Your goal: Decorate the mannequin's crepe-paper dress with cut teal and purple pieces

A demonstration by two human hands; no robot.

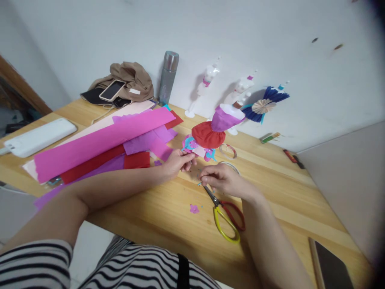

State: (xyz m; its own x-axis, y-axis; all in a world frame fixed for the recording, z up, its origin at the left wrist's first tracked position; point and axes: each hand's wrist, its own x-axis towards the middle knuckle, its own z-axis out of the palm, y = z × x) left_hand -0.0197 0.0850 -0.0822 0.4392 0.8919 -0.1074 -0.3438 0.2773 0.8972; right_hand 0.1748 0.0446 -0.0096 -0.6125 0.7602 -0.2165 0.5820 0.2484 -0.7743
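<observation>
My left hand pinches the near edge of a paper craft. The craft has a gathered red band, a purple cup-shaped top with a white inside, and pink and blue cut-out shapes along its base. Close by on the right, my right hand is closed, thumb and fingertips together; anything between them is too small to name. Below that hand lie scissors with one yellow and one red handle, their tip near the fingers. A small purple paper flower lies left of the scissors.
Pink, purple and red crepe paper strips are piled at left beside a white power bank. Behind stand a grey flask, a brown cloth bundle with a phone, and white figures. Tape rolls lie beyond my right hand.
</observation>
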